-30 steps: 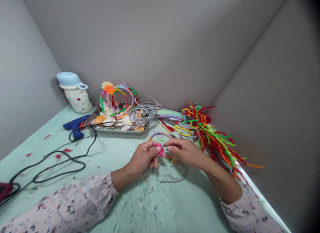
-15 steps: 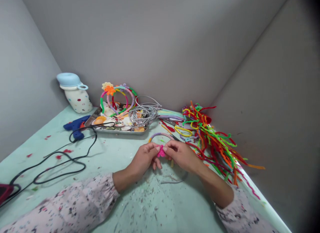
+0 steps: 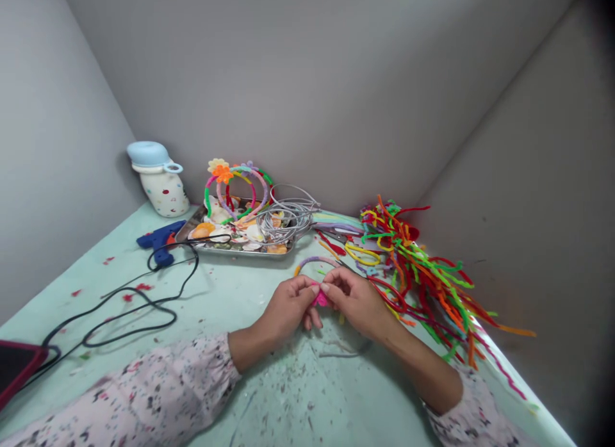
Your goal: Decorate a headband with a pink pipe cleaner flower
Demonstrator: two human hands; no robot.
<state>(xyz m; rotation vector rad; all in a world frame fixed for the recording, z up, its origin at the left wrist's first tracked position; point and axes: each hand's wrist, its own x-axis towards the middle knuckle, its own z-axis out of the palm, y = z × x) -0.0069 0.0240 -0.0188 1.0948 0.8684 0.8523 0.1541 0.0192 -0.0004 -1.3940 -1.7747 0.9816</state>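
A small bright pink pipe-cleaner piece (image 3: pixel 321 298), looped like a flower, is pinched between both hands above the table. My left hand (image 3: pixel 291 306) grips its left side with thumb and forefinger, the lower fingers curled below. On its right side, the thumb and forefinger of my right hand (image 3: pixel 353 300) are closed on it. Part of the pink piece is hidden by my fingertips. Just behind the hands lies a headband wrapped in purple, pink and orange (image 3: pixel 314 260). A thin grey strip (image 3: pixel 342 354) rests on the table in front of them.
Loose pipe cleaners (image 3: pixel 423 274) are heaped along the right edge. At the back, a metal tray (image 3: pixel 245 250) carries wrapped headbands (image 3: pixel 240 191) and bare metal hoops (image 3: pixel 288 218). A blue glue gun (image 3: pixel 161 241), its black cord (image 3: pixel 129 335) and a bottle (image 3: pixel 163 187) stand left.
The whole view has shifted, so everything appears farther right and more of the red-edged device shows at left. Both hands still pinch the pink piece, with fingertips slightly repositioned.
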